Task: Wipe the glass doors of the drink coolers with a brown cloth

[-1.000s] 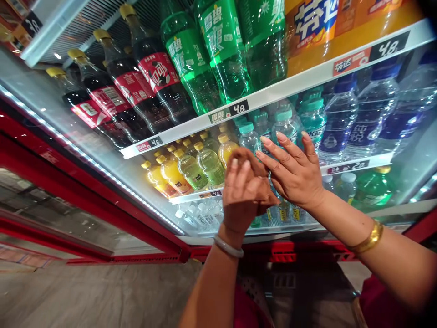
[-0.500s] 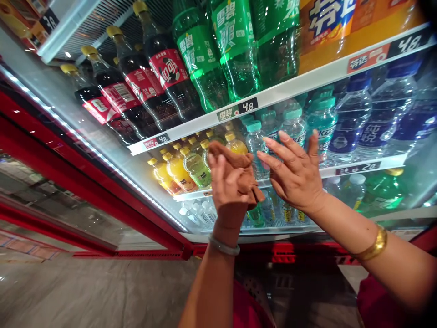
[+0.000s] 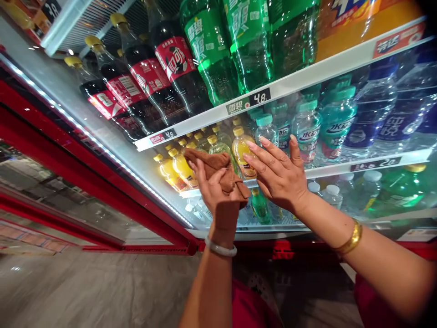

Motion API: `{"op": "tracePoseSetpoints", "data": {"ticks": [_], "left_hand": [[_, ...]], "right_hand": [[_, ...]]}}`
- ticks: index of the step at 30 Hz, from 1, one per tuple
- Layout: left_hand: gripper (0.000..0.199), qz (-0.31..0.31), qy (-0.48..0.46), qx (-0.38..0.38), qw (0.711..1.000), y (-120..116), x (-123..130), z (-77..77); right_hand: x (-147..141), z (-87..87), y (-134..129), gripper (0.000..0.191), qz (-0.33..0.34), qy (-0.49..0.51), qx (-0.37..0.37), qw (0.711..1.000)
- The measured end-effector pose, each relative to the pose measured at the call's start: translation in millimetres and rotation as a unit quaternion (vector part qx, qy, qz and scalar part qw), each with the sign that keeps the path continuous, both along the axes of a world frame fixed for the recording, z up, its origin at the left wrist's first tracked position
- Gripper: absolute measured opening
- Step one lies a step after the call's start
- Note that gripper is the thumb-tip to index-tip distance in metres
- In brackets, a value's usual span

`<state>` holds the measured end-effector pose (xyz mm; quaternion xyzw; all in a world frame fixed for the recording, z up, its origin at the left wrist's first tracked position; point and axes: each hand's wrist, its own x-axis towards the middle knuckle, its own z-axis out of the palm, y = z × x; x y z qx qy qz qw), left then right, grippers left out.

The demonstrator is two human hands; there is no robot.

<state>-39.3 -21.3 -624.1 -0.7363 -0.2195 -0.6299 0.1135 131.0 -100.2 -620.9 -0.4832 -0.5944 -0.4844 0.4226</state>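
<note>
My left hand (image 3: 216, 189) is closed around a crumpled brown cloth (image 3: 213, 161), in front of the middle shelf of a drinks fridge. Small bottles of yellow juice (image 3: 167, 171) stand just behind the cloth. My right hand (image 3: 282, 175) holds nothing, its fingers stretched out and apart. Its fingertips are in front of an orange juice bottle (image 3: 243, 150) and a clear bottle with a turquoise cap (image 3: 266, 127); I cannot tell whether they touch.
Cola bottles (image 3: 175, 68) and green soda bottles (image 3: 213, 54) fill the upper shelf, above a price strip (image 3: 201, 114). Water bottles (image 3: 372, 109) stand to the right. On the left is the red-framed fridge door (image 3: 102, 196). Grey floor (image 3: 112, 287) lies below.
My left hand has moved left with the cloth, toward the yellow juice bottles. My right hand has shifted left and slightly down, its fingers still spread. The view has shifted a little.
</note>
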Motion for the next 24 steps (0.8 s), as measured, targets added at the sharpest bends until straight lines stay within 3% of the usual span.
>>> {"op": "tracePoseSetpoints", "data": {"ticks": [4,6,9,12,17,20,24], "left_hand": [[0.039,-0.031,0.067,0.025,0.997,-13,12,-13.9],[0.029,-0.025,0.077,0.038,0.996,-5,6,-13.1],[0.027,-0.007,0.000,-0.003,1.000,11,-8,-3.5],[0.039,-0.003,-0.082,-0.033,0.996,10,-6,-1.8],[0.065,-0.071,0.089,0.059,0.992,-10,20,-18.1],[0.071,-0.031,0.126,0.067,0.989,1,6,-8.7],[0.073,0.032,0.013,-0.008,0.999,17,-20,10.7]], "right_hand": [[1,-2.8,0,0.069,0.006,0.003,-0.011,1.000],[1,-3.9,0,0.072,0.014,0.015,-0.024,1.000],[2,-4.7,-1,0.077,0.001,0.023,-0.037,0.999],[3,-5.4,-1,0.077,-0.016,0.005,-0.031,0.999],[5,-7.6,0,0.071,-0.005,0.011,-0.024,1.000],[4,-7.2,-1,0.070,-0.004,0.009,-0.018,1.000],[1,-5.8,-1,0.071,-0.009,-0.001,-0.009,1.000]]}}
